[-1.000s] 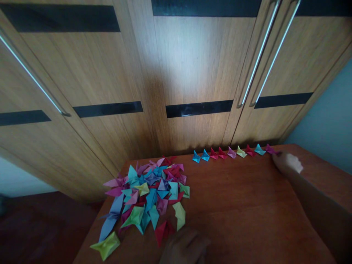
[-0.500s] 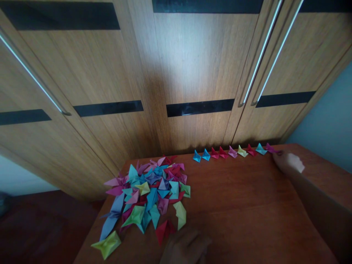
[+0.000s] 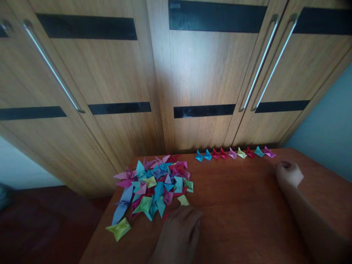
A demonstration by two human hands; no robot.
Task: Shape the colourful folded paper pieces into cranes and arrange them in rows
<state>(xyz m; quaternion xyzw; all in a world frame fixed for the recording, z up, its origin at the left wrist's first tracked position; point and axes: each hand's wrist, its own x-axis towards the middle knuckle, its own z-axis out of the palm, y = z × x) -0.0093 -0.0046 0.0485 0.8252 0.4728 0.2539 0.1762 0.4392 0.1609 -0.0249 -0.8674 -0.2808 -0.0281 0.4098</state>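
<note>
My left hand is over the table at the near edge of a pile of folded paper pieces. Its fingers bend downward with the tips hidden. It covers most of a red piece and part of a pale yellow piece. Over at the right, my right hand has its fingers curled in a loose fist, with nothing visible in it. A magenta folded paper piece, the rightmost in a row along the back edge, stands just beyond this hand, apart from it.
Several small folded papers in blue, red, pink and yellow line the back of the brown wooden table. Behind rises a wooden wardrobe with metal handles. A yellow-green paper piece lies at the front left.
My right hand has let go of the magenta piece and drawn back toward me. My left hand has moved forward over the red and pale yellow pieces. The view has shifted slightly.
</note>
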